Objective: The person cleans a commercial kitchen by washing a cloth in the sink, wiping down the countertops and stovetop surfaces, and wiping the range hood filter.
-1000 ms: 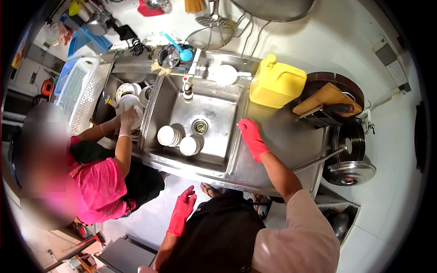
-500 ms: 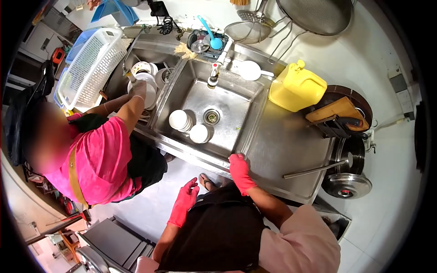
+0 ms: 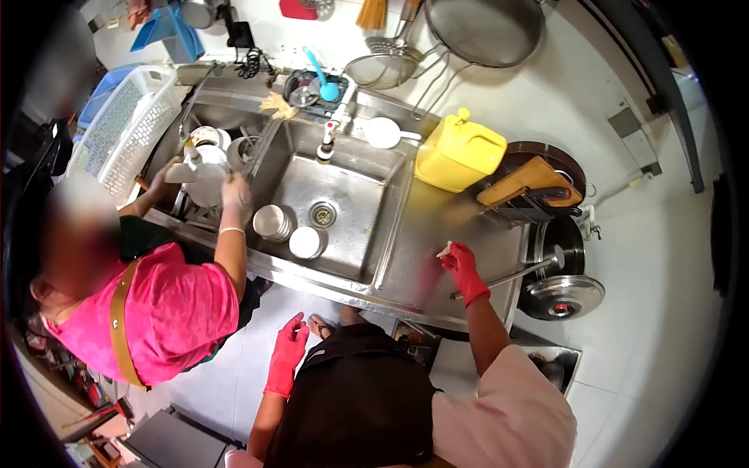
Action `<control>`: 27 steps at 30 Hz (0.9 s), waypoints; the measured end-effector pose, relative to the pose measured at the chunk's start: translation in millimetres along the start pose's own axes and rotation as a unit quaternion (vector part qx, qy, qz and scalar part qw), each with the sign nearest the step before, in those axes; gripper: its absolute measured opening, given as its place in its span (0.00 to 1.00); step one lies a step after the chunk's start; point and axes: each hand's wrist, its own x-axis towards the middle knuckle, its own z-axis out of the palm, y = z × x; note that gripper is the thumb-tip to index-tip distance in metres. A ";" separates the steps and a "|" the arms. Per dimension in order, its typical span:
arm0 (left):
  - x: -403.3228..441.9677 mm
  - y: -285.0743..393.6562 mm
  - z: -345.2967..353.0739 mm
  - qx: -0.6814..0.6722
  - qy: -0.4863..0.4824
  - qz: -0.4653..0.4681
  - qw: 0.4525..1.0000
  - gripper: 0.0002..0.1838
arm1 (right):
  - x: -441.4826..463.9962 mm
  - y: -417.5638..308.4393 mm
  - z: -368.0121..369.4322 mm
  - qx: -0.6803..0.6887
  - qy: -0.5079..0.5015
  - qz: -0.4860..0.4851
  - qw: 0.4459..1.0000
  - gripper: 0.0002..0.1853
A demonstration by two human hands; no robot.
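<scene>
My right hand [image 3: 462,267], in a red rubber glove, is closed over the right drainboard [image 3: 417,234], with a small pale thing [image 3: 445,251] at its fingertips that is too small to name. A long metal handle [image 3: 499,279] lies just beside it. My left hand [image 3: 289,345], also red-gloved, hangs in front of the counter with its fingers loosely apart and nothing in it. Two stacks of white bowls, one on the left [image 3: 271,223] and one on the right [image 3: 307,242], sit in the middle sink [image 3: 355,253] near the drain.
At the left sink a co-worker in pink [image 3: 183,304] handles white dishes [image 3: 207,179]. A yellow jug [image 3: 460,152] stands behind the drainboard, near cutting boards and knives [image 3: 534,187]. A lidded pot [image 3: 562,298] is at the right. Strainers [image 3: 484,31] hang above.
My right hand has moved from the sink's edge out over the drainboard to the right, and a small pale thing now shows at its fingertips. The co-worker's hands have moved apart over the dishes.
</scene>
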 end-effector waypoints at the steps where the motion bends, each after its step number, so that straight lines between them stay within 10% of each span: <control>1: -0.9 1.3 -1.8 0.003 -0.003 -0.002 1.000 0.27 | 2.6 1.7 -11.9 0.022 -0.015 0.002 1.000 0.07; 16: -7.0 -49.0 -24.3 0.029 0.018 0.045 0.998 0.26 | -81.3 -22.5 79.4 0.090 -0.216 -0.097 0.967 0.11; 27: -112.5 -317.7 -82.8 -0.140 0.164 -0.301 0.929 0.09 | -136.7 -49.1 158.0 -0.060 -0.284 -0.216 0.932 0.12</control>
